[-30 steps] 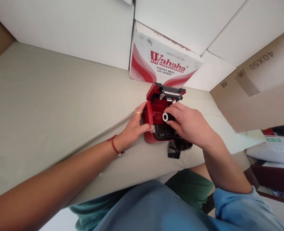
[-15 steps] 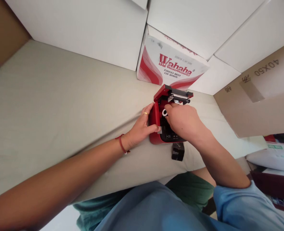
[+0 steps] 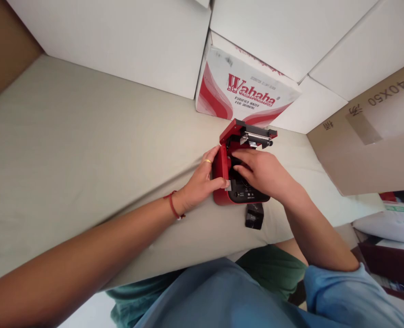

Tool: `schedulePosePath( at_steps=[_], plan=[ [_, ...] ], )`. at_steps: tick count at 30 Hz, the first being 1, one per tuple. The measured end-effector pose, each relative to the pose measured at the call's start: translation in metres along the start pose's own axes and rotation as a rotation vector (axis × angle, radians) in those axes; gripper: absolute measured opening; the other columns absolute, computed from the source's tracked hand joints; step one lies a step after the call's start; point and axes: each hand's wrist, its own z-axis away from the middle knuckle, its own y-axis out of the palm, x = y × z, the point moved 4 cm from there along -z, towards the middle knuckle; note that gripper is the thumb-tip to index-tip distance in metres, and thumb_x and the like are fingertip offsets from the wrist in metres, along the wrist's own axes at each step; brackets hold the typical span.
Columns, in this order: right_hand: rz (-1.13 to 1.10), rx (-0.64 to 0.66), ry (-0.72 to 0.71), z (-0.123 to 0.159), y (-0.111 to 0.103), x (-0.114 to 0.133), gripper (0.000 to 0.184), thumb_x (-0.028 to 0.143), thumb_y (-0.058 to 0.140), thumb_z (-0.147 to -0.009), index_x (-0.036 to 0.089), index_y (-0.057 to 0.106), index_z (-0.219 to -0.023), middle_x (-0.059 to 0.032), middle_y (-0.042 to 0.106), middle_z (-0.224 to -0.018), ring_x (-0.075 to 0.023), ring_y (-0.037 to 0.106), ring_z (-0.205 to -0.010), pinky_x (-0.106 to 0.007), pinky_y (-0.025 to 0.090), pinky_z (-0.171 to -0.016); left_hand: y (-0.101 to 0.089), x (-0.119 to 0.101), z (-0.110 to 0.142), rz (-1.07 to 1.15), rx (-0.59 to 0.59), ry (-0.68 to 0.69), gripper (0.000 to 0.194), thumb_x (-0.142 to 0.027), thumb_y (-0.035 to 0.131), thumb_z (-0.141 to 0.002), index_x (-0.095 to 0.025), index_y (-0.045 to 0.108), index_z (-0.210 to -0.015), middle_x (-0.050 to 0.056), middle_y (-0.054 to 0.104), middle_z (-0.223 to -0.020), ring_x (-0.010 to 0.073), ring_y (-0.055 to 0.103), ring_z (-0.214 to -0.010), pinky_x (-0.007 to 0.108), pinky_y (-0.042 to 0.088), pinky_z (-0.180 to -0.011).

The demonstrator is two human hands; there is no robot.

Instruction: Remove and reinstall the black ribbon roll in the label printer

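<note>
A small red-and-black printer point(image 3: 221, 196), its lid point(image 3: 238, 130) raised to show a roller and metal strip, stands on the pale cloth. My left hand point(image 3: 207, 175) grips the left wall, fingers along the outside and thumb at the near corner by a small grey piece point(image 3: 228, 185). Over the compartment is my right hand point(image 3: 263, 171), fingertips reaching in, thumb and fingers apart. Nothing shows between them; the white roll is out of sight, and the hand hides part of the inside. A small black block point(image 3: 254, 216) lies just in front of the printer.
Behind the printer, a white and red water carton point(image 3: 250, 95) stands against large white boxes point(image 3: 126, 41). A brown cardboard box point(image 3: 366, 141) is at the right. Pale cloth point(image 3: 85, 136) covers the surface, with folds running near my left arm.
The white roll that my right hand held by its end has dropped out of view in the compartment. My right fingers have opened and shifted. The left hand keeps its grip.
</note>
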Motion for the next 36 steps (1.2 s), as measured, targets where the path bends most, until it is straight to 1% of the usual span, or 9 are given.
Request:
schedulePosePath(
  at_steps=[6, 10, 13, 17, 22, 26, 29, 33, 36],
  plan=[
    [-0.271, -0.166, -0.098, 0.075, 0.017, -0.019, 0.046, 0.042, 0.056, -0.125, 0.023, 0.077, -0.161, -0.0154, 0.079, -0.166, -0.0333, 0.074, -0.158, -0.057, 0.060, -0.134, 0.000, 0.001, 0.003, -0.026, 0.009, -0.012, 0.115, -0.045, 0.086, -0.085, -0.030, 0.036, -0.187, 0.013, 0.038, -0.195, 0.0466, 0.035, -0.182, 0.068, 0.024, -0.155],
    [-0.222, -0.217, -0.086, 0.109, 0.046, -0.006, 0.065, 0.040, 0.056, -0.125, 0.029, 0.047, -0.188, -0.0148, 0.058, -0.188, -0.0339, 0.050, -0.179, -0.068, 0.047, -0.144, -0.001, 0.002, 0.009, -0.161, -0.014, 0.070, 0.107, -0.047, 0.080, -0.094, -0.032, 0.032, -0.189, 0.012, 0.028, -0.200, 0.0443, 0.027, -0.187, 0.067, 0.026, -0.155],
    [-0.134, -0.277, -0.037, 0.120, 0.062, 0.009, 0.080, 0.036, 0.055, -0.124, 0.029, 0.023, -0.197, -0.0170, 0.048, -0.194, -0.0340, 0.041, -0.184, -0.071, 0.039, -0.148, -0.002, -0.012, 0.019, -0.377, -0.081, 0.259, 0.091, -0.048, 0.070, -0.108, -0.035, 0.032, -0.189, 0.012, 0.031, -0.198, 0.0433, 0.027, -0.187, 0.068, 0.025, -0.154],
    [-0.056, -0.342, -0.004, 0.123, 0.071, 0.021, 0.087, 0.031, 0.056, -0.123, 0.030, 0.012, -0.198, -0.0173, 0.054, -0.190, -0.0331, 0.047, -0.181, -0.071, 0.031, -0.151, 0.012, -0.040, 0.042, -0.675, -0.142, 0.635, 0.083, -0.038, 0.071, -0.107, -0.043, 0.043, -0.185, 0.010, 0.058, -0.179, 0.0449, 0.046, -0.177, 0.076, 0.027, -0.151],
    [-0.087, -0.426, -0.037, 0.129, 0.070, 0.021, 0.078, 0.025, 0.059, -0.120, 0.025, 0.032, -0.193, -0.0176, 0.061, -0.185, -0.0308, 0.051, -0.179, -0.068, 0.030, -0.152, 0.037, -0.043, 0.058, -0.856, -0.002, 0.788, 0.086, -0.026, 0.075, -0.102, -0.047, 0.050, -0.181, 0.001, 0.086, -0.141, 0.0318, 0.078, -0.145, 0.063, 0.034, -0.151],
    [-0.173, -0.505, -0.092, 0.138, 0.060, 0.014, 0.056, 0.021, 0.064, -0.116, 0.026, 0.066, -0.172, -0.0141, 0.077, -0.168, -0.0316, 0.065, -0.169, -0.066, 0.044, -0.147, 0.039, -0.042, 0.060, -0.988, -0.014, 0.885, 0.071, -0.021, 0.073, -0.103, -0.043, 0.066, -0.169, -0.001, 0.090, -0.131, 0.0265, 0.083, -0.135, 0.056, 0.037, -0.151],
    [-0.271, -0.573, -0.081, 0.142, 0.044, 0.002, 0.034, 0.021, 0.067, -0.114, 0.033, 0.086, -0.140, -0.0061, 0.094, -0.136, -0.0324, 0.083, -0.144, -0.065, 0.057, -0.136, 0.040, -0.043, 0.060, -1.031, -0.013, 0.921, 0.062, -0.021, 0.073, -0.103, -0.042, 0.072, -0.161, -0.001, 0.089, -0.131, 0.0251, 0.082, -0.136, 0.052, 0.039, -0.151],
    [-0.430, -0.715, 0.122, 0.127, 0.020, -0.035, 0.034, 0.035, 0.061, -0.120, 0.033, 0.091, -0.104, -0.0058, 0.095, -0.106, -0.0330, 0.090, -0.118, -0.061, 0.065, -0.126, 0.046, -0.045, 0.060, -1.029, -0.034, 0.849, 0.071, -0.017, 0.073, -0.101, -0.046, 0.068, -0.166, -0.001, 0.087, -0.129, 0.0256, 0.081, -0.138, 0.053, 0.030, -0.154],
    [-0.528, -0.832, 0.357, 0.093, 0.012, -0.075, 0.048, 0.055, 0.053, -0.124, 0.030, 0.092, -0.112, -0.0111, 0.094, -0.122, -0.0346, 0.087, -0.130, -0.058, 0.065, -0.125, 0.053, -0.047, 0.061, -1.058, -0.060, 0.824, 0.068, -0.015, 0.075, -0.100, -0.045, 0.072, -0.161, 0.000, 0.084, -0.128, 0.0264, 0.078, -0.141, 0.054, 0.024, -0.156]
  ],
)
